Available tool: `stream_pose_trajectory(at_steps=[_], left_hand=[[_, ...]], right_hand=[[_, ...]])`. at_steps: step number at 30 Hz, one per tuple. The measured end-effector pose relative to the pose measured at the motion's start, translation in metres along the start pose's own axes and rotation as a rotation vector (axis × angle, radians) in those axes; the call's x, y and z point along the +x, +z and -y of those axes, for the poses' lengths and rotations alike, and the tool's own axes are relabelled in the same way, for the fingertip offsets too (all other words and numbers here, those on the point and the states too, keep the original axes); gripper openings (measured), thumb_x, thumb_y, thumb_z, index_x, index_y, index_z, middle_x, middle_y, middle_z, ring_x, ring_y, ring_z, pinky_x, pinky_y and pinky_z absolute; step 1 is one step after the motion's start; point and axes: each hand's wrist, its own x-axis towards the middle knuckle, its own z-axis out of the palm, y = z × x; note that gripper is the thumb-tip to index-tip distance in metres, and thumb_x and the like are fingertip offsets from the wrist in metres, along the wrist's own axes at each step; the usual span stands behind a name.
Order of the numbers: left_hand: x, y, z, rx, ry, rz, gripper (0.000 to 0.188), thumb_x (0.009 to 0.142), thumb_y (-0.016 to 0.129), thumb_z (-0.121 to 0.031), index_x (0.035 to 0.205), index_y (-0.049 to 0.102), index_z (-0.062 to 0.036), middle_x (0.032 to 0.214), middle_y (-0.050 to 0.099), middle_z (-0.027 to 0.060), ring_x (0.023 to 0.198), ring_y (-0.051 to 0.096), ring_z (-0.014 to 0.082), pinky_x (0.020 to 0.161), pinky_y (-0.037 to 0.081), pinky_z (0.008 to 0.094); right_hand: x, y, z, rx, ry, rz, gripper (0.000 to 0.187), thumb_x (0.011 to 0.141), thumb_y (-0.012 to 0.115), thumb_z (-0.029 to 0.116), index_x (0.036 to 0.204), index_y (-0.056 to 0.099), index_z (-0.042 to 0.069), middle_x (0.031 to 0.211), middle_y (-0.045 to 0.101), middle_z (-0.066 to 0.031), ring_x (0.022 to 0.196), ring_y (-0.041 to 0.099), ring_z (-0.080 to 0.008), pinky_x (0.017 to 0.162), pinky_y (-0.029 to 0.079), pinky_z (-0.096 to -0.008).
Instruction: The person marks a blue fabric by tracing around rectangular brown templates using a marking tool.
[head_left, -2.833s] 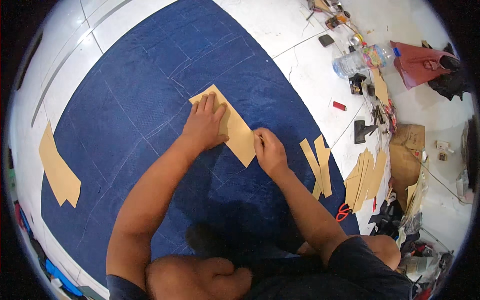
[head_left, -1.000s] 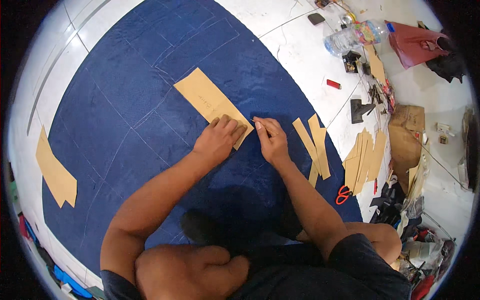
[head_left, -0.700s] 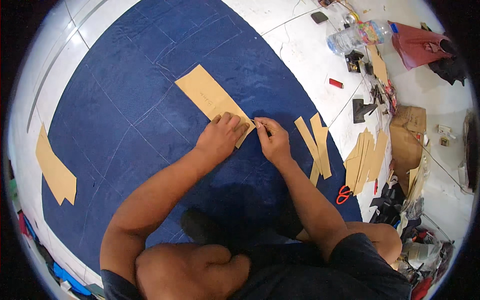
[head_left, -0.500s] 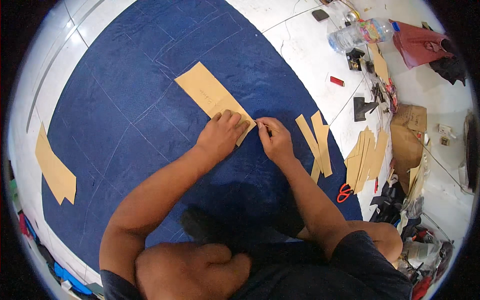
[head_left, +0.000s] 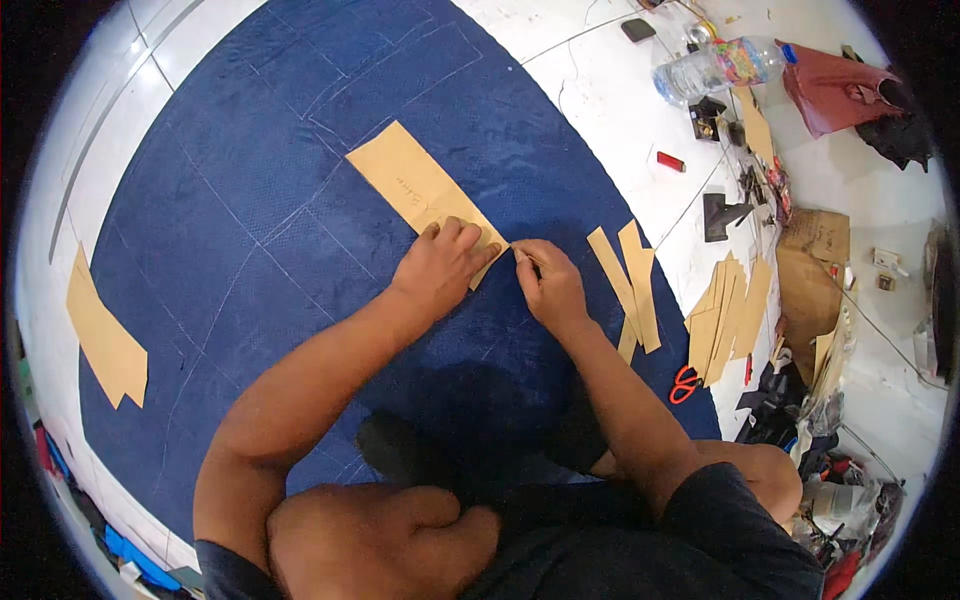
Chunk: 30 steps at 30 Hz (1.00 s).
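A long tan paper pattern piece (head_left: 400, 180) with handwriting lies slantwise on a dark blue cloth (head_left: 250, 170) marked with thin pale lines. My left hand (head_left: 445, 262) presses the lower end of this piece down, its fingers laid over the paper and slightly bent. Just beyond that end, at its right corner, my right hand (head_left: 550, 285) is closed in a pinch. A thin tip shows at its fingertips, close to the paper edge; the rest of what it holds is hidden in the fist.
Narrow tan strips (head_left: 635, 290) lie right of my right hand. Beyond are more pattern pieces (head_left: 720, 320), red-handled scissors (head_left: 685, 384), a red lighter (head_left: 671, 161) and a plastic bottle (head_left: 715, 70). Another pattern piece (head_left: 105, 330) rests at the cloth's left edge.
The whole view has shifted very slightly. Both hands keep nearly the same places at the pattern piece, the left pressing and the right pinching at its corner.
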Motion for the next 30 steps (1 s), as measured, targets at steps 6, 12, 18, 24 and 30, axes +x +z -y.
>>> stream_pose_trajectory(at_steps=[6,12,18,24,30], left_hand=[[0.0041,-0.0065,-0.0019,0.019,-0.005,0.044,0.045,0.091,0.056,-0.020,0.135,0.062,-0.0277,0.112,0.054,0.0062,0.111,0.054,0.0235,0.092,0.053,0.0327],[0.0047,-0.0064,-0.0009,0.019,0.001,0.071,0.047,0.091,0.057,-0.022,0.137,0.060,-0.0283,0.112,0.054,0.0064,0.109,0.054,0.0232,0.089,0.053,0.0310],[0.0045,-0.0090,0.0010,0.017,0.008,0.102,0.048,0.091,0.057,-0.021,0.138,0.059,-0.0272,0.112,0.053,0.0064,0.107,0.054,0.0230,0.087,0.053,0.0306],[0.0056,-0.0029,0.0007,0.014,0.016,0.070,0.049,0.091,0.057,-0.021,0.139,0.058,-0.0275,0.112,0.053,0.0061,0.107,0.054,0.0233,0.087,0.053,0.0302],[0.0058,-0.0055,-0.0001,0.022,0.015,0.077,0.049,0.090,0.058,-0.022,0.138,0.059,-0.0291,0.110,0.054,0.0053,0.106,0.055,0.0226,0.085,0.054,0.0299]], right_hand=[[-0.0026,-0.0023,-0.0003,-0.033,-0.002,-0.014,0.013,0.091,0.061,0.005,0.102,0.066,0.000,0.101,0.069,-0.0169,0.095,0.068,-0.0337,0.083,0.054,-0.0403],[-0.0035,-0.0011,-0.0006,-0.077,-0.006,-0.019,0.013,0.092,0.059,0.005,0.103,0.065,0.000,0.102,0.068,-0.0160,0.094,0.067,-0.0330,0.083,0.054,-0.0403],[-0.0024,0.0014,0.0024,-0.141,-0.080,0.021,0.012,0.092,0.060,0.005,0.103,0.063,0.002,0.099,0.067,-0.0154,0.092,0.067,-0.0333,0.081,0.054,-0.0409],[-0.0024,-0.0013,0.0044,-0.030,0.151,0.001,0.013,0.094,0.060,0.010,0.104,0.064,0.003,0.101,0.067,-0.0149,0.095,0.066,-0.0350,0.084,0.053,-0.0419],[0.0018,-0.0012,0.0065,-0.096,0.129,0.041,0.014,0.095,0.059,0.012,0.104,0.064,0.003,0.102,0.067,-0.0156,0.096,0.066,-0.0351,0.084,0.053,-0.0419]])
